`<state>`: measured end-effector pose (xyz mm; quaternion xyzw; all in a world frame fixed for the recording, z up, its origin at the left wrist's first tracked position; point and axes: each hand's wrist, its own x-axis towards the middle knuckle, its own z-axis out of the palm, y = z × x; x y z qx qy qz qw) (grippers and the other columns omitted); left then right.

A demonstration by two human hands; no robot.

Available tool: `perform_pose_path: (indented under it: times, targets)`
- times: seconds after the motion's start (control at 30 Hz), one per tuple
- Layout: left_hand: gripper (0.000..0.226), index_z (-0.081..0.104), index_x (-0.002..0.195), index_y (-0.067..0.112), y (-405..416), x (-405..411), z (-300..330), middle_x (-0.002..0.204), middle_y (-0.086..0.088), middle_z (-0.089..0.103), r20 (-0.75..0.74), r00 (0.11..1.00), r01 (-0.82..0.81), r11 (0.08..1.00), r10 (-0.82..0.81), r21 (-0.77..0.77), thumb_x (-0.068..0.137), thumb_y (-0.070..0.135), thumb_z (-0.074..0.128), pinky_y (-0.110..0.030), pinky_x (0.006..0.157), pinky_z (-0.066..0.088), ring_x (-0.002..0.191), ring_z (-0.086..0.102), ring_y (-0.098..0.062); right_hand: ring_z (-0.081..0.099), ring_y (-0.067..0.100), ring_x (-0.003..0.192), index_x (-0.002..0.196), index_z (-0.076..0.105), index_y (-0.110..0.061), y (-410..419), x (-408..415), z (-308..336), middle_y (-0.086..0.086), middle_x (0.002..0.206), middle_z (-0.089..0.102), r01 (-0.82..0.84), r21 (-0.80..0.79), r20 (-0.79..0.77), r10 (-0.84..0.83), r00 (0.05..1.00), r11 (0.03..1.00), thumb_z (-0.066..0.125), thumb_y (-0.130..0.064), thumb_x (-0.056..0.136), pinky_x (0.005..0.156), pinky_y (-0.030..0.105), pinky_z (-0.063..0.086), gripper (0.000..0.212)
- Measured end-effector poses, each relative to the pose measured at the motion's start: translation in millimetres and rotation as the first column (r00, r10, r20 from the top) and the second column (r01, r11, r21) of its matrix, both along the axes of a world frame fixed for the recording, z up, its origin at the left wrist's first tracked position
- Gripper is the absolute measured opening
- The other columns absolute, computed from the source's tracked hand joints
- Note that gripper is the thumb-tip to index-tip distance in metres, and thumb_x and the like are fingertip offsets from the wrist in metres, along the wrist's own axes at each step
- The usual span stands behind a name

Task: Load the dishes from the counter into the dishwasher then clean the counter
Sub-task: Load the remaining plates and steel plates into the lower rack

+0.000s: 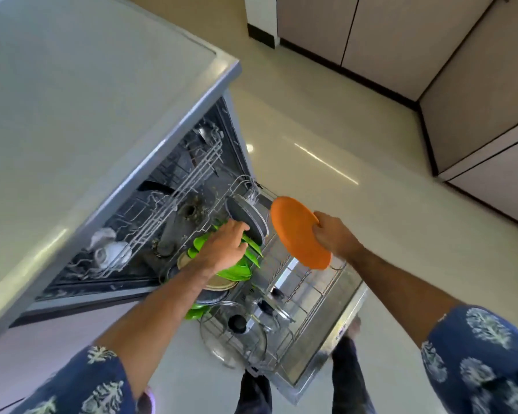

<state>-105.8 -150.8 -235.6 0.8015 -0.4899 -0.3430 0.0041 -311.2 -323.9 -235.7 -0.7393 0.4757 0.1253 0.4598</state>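
At frame centre, the right hand [331, 234] pinches an orange plate [299, 233] by its rim above the lower rack [311, 291]. The left hand [225, 246] grips green plates [237, 268] standing in that rack, beside a grey plate [247, 219].

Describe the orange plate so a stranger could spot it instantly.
Find the open dishwasher under the counter, then its pulled-out lower rack. Above that rack's outer side, the right hand pinches the orange plate by its rim. It alone is orange; racked plates are green or grey.
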Motion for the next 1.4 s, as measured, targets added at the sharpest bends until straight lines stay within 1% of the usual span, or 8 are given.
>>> perform_pose_path:
  times: [0.1,0.17,0.23,0.33,0.47,0.6,1.07,1.4]
  targets:
    - [0.044,0.043,0.141,0.02,-35,8,-56,0.14,-0.003,0.047,0.232,0.958,0.166,0.986,-0.167,0.026,0.099,0.034,0.05,-0.044,0.106,0.041,0.13,0.047,-0.023,0.06,0.039,0.088,0.099,0.049,-0.011,-37,21,-62,0.017,0.092,0.059,-0.032,-0.067,0.005,0.032,0.999,0.997,0.029,-0.032,0.073,0.079,0.043,0.05,0.039]
    - [0.054,0.032,0.15,0.022,-59,11,-92,0.157,-0.002,0.032,0.344,0.907,0.233,0.97,-0.245,0.074,0.102,0.044,0.04,-0.051,0.117,0.028,0.145,0.031,-0.025,0.06,0.04,0.087,0.104,0.05,-0.009,-62,31,-106,0.02,0.09,0.058,-0.013,-0.074,0.05,0.017,0.999,0.997,0.032,-0.031,0.08,0.078,0.043,0.049,0.037]
    - [0.062,0.016,0.157,0.027,-75,15,-120,0.166,0.001,0.007,0.405,0.866,0.262,0.956,-0.294,0.132,0.103,0.054,0.029,-0.058,0.121,0.011,0.153,0.008,-0.023,0.062,0.042,0.086,0.11,0.051,-0.006,-77,41,-142,0.026,0.093,0.062,0.002,-0.081,0.119,0.008,0.993,0.997,0.036,-0.027,0.085,0.076,0.043,0.051,0.036]
    - [0.066,0.005,0.158,0.031,-90,20,-159,0.166,0.002,-0.006,0.392,0.859,0.266,0.941,-0.33,0.21,0.101,0.061,0.019,-0.06,0.121,-0.002,0.154,-0.001,-0.022,0.062,0.044,0.086,0.114,0.051,-0.004,-85,53,-181,0.031,0.096,0.063,-0.027,-0.096,0.175,0.044,0.984,0.995,0.043,-0.011,0.093,0.074,0.042,0.049,0.024]
    - [0.065,0.023,0.156,0.029,-78,31,-182,0.166,0.0,0.016,0.443,0.821,0.276,0.93,-0.36,0.244,0.099,0.061,0.018,-0.063,0.118,0.013,0.152,0.017,-0.024,0.06,0.046,0.088,0.114,0.05,-0.008,-80,75,-200,0.032,0.098,0.061,-0.074,-0.112,0.225,0.098,0.969,0.991,0.043,-0.011,0.093,0.075,0.047,0.05,0.022]
    - [0.055,0.058,0.129,0.024,-57,42,-181,0.137,-0.001,0.053,0.537,0.75,0.337,0.922,-0.385,0.19,0.098,0.056,0.027,-0.062,0.112,0.026,0.129,0.046,-0.028,0.06,0.046,0.09,0.12,0.05,-0.011,-76,97,-202,0.03,0.102,0.062,-0.102,-0.183,0.248,0.146,0.958,0.978,0.042,-0.012,0.093,0.071,0.043,0.045,0.029]
    - [0.073,0.034,0.151,0.021,-43,56,-185,0.158,-0.002,0.035,0.473,0.803,0.312,0.932,-0.363,0.184,0.097,0.06,0.004,-0.062,0.118,0.019,0.148,0.027,-0.025,0.051,0.032,0.069,0.117,0.045,-0.008,-50,157,-217,0.017,0.097,0.064,-0.184,-0.299,0.269,0.267,0.925,0.936,0.043,-0.014,0.1,0.061,0.034,0.036,0.018]
    - [0.073,0.027,0.154,0.017,-39,55,-193,0.162,-0.004,0.026,0.468,0.827,0.273,0.95,-0.311,0.149,0.099,0.061,0.01,-0.061,0.118,0.021,0.15,0.022,-0.025,0.061,0.031,0.076,0.123,0.039,-0.005,-25,159,-236,0.015,0.096,0.062,-0.383,-0.23,0.149,0.421,0.895,0.895,0.044,-0.002,0.098,0.06,0.037,0.041,0.026]
